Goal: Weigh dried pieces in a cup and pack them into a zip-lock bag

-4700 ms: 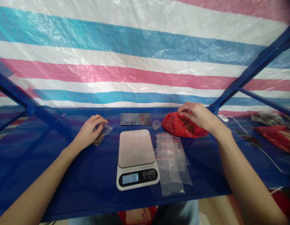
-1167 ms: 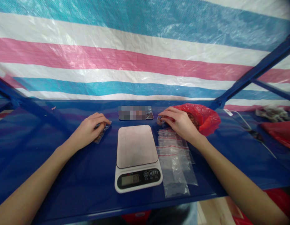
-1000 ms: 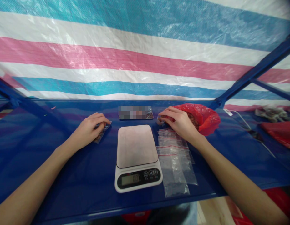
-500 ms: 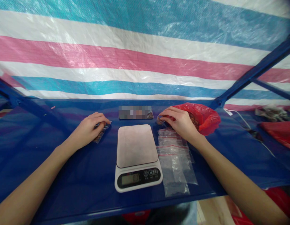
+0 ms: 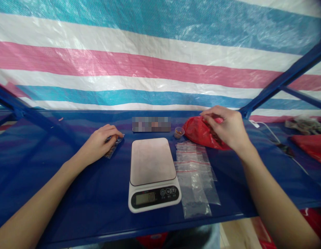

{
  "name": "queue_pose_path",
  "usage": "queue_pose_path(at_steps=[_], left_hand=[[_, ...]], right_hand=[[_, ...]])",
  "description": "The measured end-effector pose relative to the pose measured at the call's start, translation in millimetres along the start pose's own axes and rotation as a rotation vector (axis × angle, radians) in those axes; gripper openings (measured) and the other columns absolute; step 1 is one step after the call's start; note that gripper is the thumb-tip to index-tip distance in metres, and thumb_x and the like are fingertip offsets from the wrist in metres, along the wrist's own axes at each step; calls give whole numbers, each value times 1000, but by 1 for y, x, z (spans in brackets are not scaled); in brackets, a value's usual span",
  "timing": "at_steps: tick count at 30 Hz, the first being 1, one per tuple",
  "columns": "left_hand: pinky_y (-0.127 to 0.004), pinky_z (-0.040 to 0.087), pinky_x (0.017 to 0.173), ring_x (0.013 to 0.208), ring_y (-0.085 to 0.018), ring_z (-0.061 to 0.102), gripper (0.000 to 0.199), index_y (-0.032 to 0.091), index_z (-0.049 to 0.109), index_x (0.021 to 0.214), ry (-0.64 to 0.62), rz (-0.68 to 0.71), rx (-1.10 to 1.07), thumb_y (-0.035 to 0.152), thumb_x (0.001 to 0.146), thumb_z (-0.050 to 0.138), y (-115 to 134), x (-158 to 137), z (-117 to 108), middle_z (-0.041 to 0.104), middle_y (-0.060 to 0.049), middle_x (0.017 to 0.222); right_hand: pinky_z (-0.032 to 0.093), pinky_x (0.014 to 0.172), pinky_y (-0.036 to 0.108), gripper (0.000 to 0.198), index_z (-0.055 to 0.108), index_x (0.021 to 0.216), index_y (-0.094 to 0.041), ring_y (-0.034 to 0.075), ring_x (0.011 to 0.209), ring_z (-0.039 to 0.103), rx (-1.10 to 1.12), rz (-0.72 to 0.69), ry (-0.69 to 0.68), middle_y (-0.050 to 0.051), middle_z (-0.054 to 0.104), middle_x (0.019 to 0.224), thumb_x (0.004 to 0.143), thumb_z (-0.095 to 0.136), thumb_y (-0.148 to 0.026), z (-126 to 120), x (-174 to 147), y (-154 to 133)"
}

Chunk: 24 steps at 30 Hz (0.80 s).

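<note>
Red plastic bag (image 5: pixel 202 133) lies at two o'clock from the scale (image 5: pixel 153 173); your right hand (image 5: pixel 228 128) pinches its rim, your left hand (image 5: pixel 101 143) presses a small filled pouch (image 5: pixel 112 149) at ten o'clock.

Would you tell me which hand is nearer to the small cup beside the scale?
The right hand: it is over the red bag, just right of the small cup. The left hand rests on a small filled bag beyond the scale.

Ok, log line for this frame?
left hand: on small filled bag | right hand: at red bag | scale: bare
</note>
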State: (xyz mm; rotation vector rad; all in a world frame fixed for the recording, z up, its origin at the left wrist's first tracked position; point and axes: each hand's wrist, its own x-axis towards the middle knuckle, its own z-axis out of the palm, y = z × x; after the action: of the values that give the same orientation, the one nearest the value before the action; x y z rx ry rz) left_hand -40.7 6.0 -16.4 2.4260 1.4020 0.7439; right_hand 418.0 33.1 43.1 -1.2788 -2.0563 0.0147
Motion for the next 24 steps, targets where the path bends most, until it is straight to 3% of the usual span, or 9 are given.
queue_pose_path(at_steps=[4, 7, 11, 19, 22, 24], left_hand=[[-36, 53, 87, 95, -23, 68, 35, 20, 78, 95, 0, -4, -1, 29, 102, 45, -1, -1, -2, 77, -7, 96], [-36, 53, 88, 96, -24, 68, 35, 20, 79, 95, -2, -18, 2, 29, 103, 46, -3, -2, -3, 77, -8, 97], [-37, 52, 89, 97, -24, 68, 34, 21, 80, 96, -5, -26, 4, 29, 102, 47, -6, -1, -5, 77, -8, 97], [-39, 53, 92, 99, -24, 67, 33, 20, 78, 95, 57, -20, 42, 27, 101, 46, -11, -6, -6, 75, -8, 98], [-43, 53, 99, 104, -25, 68, 32, 21, 76, 94, 163, -28, 73, 25, 99, 45, 9, -2, -14, 74, -9, 104], [-44, 54, 100, 105, -25, 68, 35, 21, 76, 94, 229, -42, 62, 25, 100, 42, 41, 8, -25, 74, -9, 105]], right_hand=[[63, 89, 49, 21, 77, 91, -24, 33, 94, 79, -31, -61, -297, 10, 82, 100, 87, 60, -13, -3, -7, 48], [62, 100, 50, 38, 78, 107, -24, 34, 111, 76, 35, -111, -442, 10, 81, 115, 78, 59, -8, 11, -14, 67], [58, 108, 51, 51, 76, 121, -23, 34, 120, 73, 8, -104, -404, 12, 78, 127, 78, 57, -4, 22, -18, 65], [61, 100, 49, 46, 78, 103, -21, 35, 109, 76, -30, -149, -363, 13, 82, 113, 73, 51, 2, 17, -11, 49], [60, 102, 52, 48, 79, 110, -18, 38, 113, 76, -48, -159, -362, 17, 81, 120, 76, 51, 1, 18, -11, 45], [59, 104, 54, 48, 80, 112, -19, 38, 114, 76, -43, -162, -355, 16, 81, 121, 77, 52, 0, 19, -11, 45]])
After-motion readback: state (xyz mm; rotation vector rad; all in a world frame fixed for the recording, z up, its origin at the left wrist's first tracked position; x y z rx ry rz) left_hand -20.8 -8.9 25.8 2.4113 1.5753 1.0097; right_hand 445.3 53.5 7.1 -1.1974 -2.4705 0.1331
